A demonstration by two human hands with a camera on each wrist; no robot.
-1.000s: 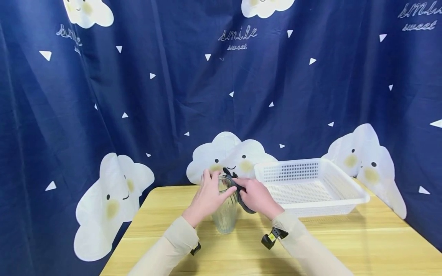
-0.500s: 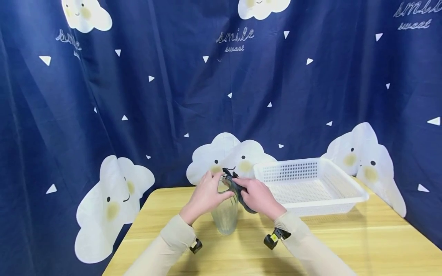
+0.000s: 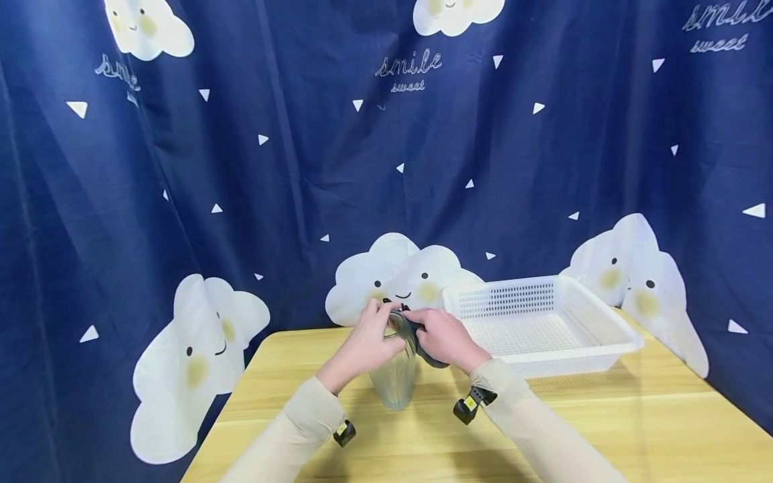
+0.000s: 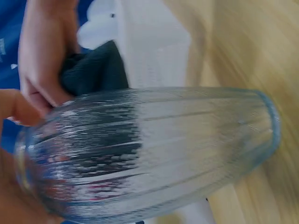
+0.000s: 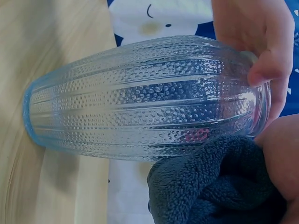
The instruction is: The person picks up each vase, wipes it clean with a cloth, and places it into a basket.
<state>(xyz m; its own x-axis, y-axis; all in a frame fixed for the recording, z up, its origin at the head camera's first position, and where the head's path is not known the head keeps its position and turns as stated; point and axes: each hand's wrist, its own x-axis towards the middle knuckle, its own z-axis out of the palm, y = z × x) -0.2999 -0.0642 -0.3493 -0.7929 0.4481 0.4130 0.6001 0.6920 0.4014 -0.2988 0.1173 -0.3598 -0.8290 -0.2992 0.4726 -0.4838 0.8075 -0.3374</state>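
A clear ribbed glass vase (image 3: 394,384), with a dimpled surface, stands upright in the middle of the head view. My left hand (image 3: 367,343) grips its top, thumb on the near side and fingers over the rim. Against the right side of the rim, my right hand (image 3: 445,337) holds a dark grey-blue terry cloth (image 5: 191,184), bunched and hanging below the fingers. A bit of the cloth shows above the rim. In the left wrist view the vase (image 4: 163,154) hides part of the cloth (image 4: 98,70). Whether the base touches the table cannot be told.
A white perforated plastic basket (image 3: 543,362) stands behind and right of my right hand on the wooden table (image 3: 272,376). Behind the table hangs a dark blue curtain (image 3: 314,168) printed with clouds and triangles.
My right hand has shifted slightly with the cloth, and the cloth's tip above the rim sits lower. The left hand keeps its grip on the vase, its fingers moved a little rightward.
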